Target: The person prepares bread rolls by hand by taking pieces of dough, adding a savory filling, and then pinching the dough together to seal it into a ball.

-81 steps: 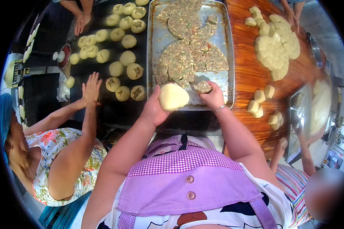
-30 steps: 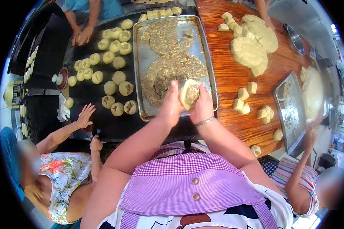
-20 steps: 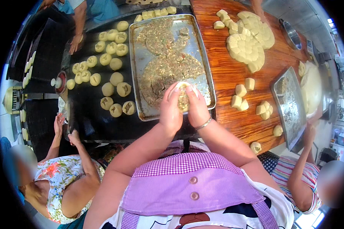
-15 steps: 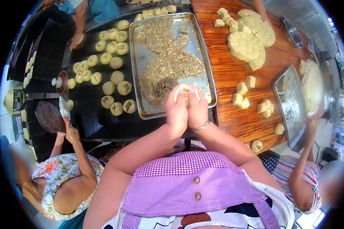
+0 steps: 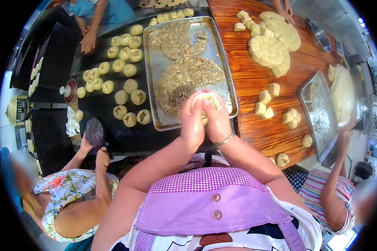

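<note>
Close together over the near end of a metal tray, my left hand and my right hand cup a round piece of pale dough between them. Both thumbs press on its side facing me. Brown filling shows faintly within its opening; my fingers hide the underside. Chopped, greenish-brown filling lies spread on the tray beyond my hands. On the black surface to the left sit several filled dough balls, some with filling showing at the top.
Cut dough pieces and a large scored dough mass lie on the wooden table. A second tray and a metal bowl stand right. At left, a co-worker holds a dark oval object. Another's hands are far left.
My thumbs have shifted on the dough, and more of its pale surface shows. The left co-worker has brought the dark oval object nearer. Far-left hands have come together.
</note>
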`<control>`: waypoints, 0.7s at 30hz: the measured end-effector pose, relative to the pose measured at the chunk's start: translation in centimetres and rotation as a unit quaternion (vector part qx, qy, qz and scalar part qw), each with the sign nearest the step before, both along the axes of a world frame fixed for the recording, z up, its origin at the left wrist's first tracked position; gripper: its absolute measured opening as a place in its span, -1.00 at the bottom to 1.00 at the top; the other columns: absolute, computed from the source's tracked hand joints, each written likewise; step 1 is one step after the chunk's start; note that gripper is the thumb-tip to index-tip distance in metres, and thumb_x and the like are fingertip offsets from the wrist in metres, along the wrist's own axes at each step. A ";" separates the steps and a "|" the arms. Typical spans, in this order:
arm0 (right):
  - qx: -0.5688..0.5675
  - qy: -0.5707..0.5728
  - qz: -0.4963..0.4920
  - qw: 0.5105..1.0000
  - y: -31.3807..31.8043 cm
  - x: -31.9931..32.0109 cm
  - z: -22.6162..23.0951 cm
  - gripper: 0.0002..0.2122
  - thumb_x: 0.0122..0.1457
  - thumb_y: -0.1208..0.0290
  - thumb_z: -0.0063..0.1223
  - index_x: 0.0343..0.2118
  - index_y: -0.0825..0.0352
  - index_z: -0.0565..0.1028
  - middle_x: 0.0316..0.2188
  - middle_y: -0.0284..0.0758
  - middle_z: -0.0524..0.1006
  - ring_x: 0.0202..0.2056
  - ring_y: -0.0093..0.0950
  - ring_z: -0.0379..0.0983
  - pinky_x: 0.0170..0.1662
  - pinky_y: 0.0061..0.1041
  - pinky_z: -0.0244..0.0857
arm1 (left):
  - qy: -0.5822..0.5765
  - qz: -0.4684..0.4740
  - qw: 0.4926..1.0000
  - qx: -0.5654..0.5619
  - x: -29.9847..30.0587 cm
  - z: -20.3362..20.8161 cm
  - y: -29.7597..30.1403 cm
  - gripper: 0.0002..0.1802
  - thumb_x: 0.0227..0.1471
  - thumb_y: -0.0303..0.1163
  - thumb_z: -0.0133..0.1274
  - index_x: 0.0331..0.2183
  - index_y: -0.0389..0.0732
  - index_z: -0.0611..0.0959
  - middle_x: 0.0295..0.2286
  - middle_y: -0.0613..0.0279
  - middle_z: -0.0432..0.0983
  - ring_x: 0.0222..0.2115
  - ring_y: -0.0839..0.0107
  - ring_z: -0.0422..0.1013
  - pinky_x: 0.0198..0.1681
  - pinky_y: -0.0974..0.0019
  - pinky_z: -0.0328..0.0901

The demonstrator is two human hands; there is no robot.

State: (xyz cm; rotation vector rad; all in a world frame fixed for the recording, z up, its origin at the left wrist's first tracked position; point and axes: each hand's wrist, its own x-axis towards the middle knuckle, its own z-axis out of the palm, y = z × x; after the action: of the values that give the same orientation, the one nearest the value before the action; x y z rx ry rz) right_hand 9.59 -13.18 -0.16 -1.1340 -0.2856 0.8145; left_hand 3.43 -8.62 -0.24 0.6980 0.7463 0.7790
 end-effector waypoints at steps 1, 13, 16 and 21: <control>-0.006 -0.032 0.006 0.999 0.0 -0.3 0.0 -0.67 0.24 0.40 0.03 0.01 0.43 0.36 -0.06 -0.28 0.45 -0.07 -0.55 0.37 0.02 -0.53 0.29 | 0.024 -0.002 1.000 0.019 0.2 -0.2 -0.1 -0.65 0.28 -0.41 -0.14 0.05 -0.32 0.41 -0.12 0.13 0.46 -0.12 0.40 0.42 -0.03 0.35 0.35; 0.023 0.053 0.027 0.998 -0.1 -0.1 0.2 -0.73 0.32 0.32 -0.03 -0.03 0.36 0.39 -0.09 -0.33 0.46 -0.08 -0.58 0.37 -0.01 -0.57 0.30 | -0.112 -0.014 0.993 -0.024 -1.3 -1.2 1.4 -0.62 0.29 -0.31 -0.15 0.06 -0.30 0.40 -0.03 0.14 0.42 -0.04 0.33 0.38 0.07 0.28 0.29; -0.013 0.058 0.035 0.998 -0.3 -0.1 -0.6 -0.69 0.24 0.44 0.02 0.02 0.39 0.39 -0.09 -0.31 0.48 -0.09 -0.56 0.40 0.00 -0.55 0.31 | -0.025 -0.023 0.998 0.044 -1.3 -1.1 0.3 -0.70 0.28 -0.40 -0.14 -0.04 -0.34 0.49 -0.08 0.15 0.47 -0.10 0.39 0.42 0.02 0.32 0.31; -0.051 0.028 0.007 0.998 0.0 -1.2 -1.2 -0.67 0.20 0.52 -0.02 0.03 0.40 0.39 -0.10 -0.30 0.49 -0.13 -0.55 0.42 -0.04 -0.56 0.34 | 0.133 0.008 0.967 0.219 -0.5 -2.0 0.3 -0.65 0.31 -0.29 -0.19 -0.04 -0.34 0.49 -0.04 0.11 0.44 -0.06 0.38 0.38 0.07 0.30 0.26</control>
State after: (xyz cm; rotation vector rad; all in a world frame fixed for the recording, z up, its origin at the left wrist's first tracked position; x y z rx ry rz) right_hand 8.42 -13.17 -1.39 -1.2034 -0.2087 0.8797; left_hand 2.92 -8.37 -2.20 1.2143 0.8298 0.8868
